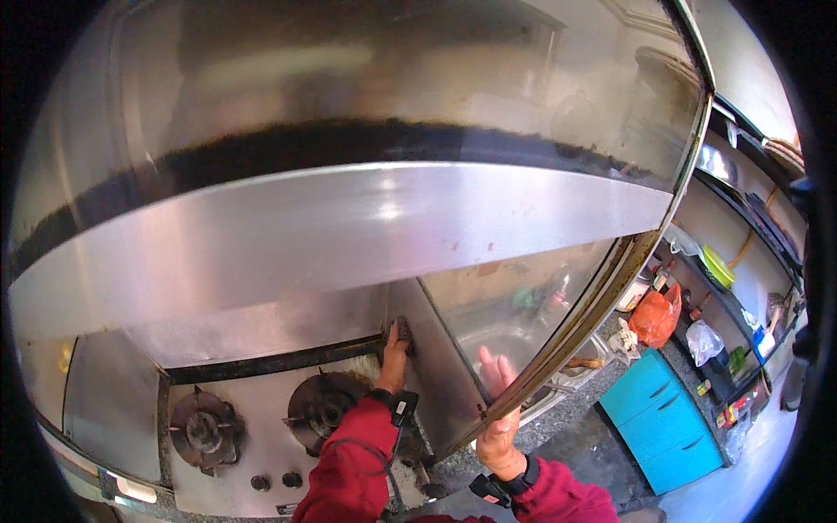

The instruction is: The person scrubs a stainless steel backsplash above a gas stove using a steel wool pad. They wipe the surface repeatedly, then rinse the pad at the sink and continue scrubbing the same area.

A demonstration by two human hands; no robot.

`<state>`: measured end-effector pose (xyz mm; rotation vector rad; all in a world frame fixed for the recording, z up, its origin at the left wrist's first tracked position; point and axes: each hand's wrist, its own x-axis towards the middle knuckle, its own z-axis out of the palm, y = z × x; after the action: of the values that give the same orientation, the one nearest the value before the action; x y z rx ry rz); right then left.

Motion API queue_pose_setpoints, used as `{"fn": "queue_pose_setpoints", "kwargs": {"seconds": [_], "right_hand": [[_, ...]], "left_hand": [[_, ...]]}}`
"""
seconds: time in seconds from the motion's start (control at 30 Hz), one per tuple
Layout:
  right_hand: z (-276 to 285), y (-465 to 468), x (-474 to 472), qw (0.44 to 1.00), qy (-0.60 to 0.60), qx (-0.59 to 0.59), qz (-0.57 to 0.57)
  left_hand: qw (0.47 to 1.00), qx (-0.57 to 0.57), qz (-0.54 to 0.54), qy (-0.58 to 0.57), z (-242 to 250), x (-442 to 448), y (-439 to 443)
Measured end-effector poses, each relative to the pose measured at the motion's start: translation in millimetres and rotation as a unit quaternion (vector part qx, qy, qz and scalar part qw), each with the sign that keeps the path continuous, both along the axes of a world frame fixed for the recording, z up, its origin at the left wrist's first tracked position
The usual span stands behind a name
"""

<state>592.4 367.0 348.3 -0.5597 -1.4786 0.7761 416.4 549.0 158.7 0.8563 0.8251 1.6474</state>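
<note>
My left hand [393, 359] reaches into the back right corner of the stove bay, its fingers on a small dark pad or scrubber [404, 333] against the metal side panel [435, 366]. Around the lower end of the framed glass panel [523, 307] is my right hand [500, 438], some fingers showing through the glass and the thumb on the near side of the rusty frame [556, 366]. Below the left forearm lies the two-burner gas stove [261, 418], with its left burner [204, 425] and right burner [327, 405] visible.
A large metal hood [366, 222] spans the view above the stove. Beyond the glass is a steel sink [592, 366]. A blue cabinet [664, 425], an orange plastic bag [656, 316] and black shelves with a green bowl [718, 267] stand at the right.
</note>
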Motion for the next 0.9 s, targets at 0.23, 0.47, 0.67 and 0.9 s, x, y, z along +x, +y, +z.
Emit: {"fn": "queue_pose_setpoints", "kwargs": {"seconds": [0.23,0.47,0.67,0.9], "right_hand": [[-5,3,3,1.0,0.014,0.009,0.026],[-4,2,-2,0.984,0.128,-0.035,0.116],[-4,2,0,0.986,0.115,-0.062,0.108],[-5,3,0,0.987,0.102,-0.036,0.115]], "left_hand": [[0.999,-0.019,0.02,0.042,-16,-12,30],[0.999,-0.002,-0.031,-0.028,6,-15,14],[0.999,0.002,-0.029,0.025,24,-12,19],[0.994,-0.076,-0.063,0.037,-88,-36,39]]}}
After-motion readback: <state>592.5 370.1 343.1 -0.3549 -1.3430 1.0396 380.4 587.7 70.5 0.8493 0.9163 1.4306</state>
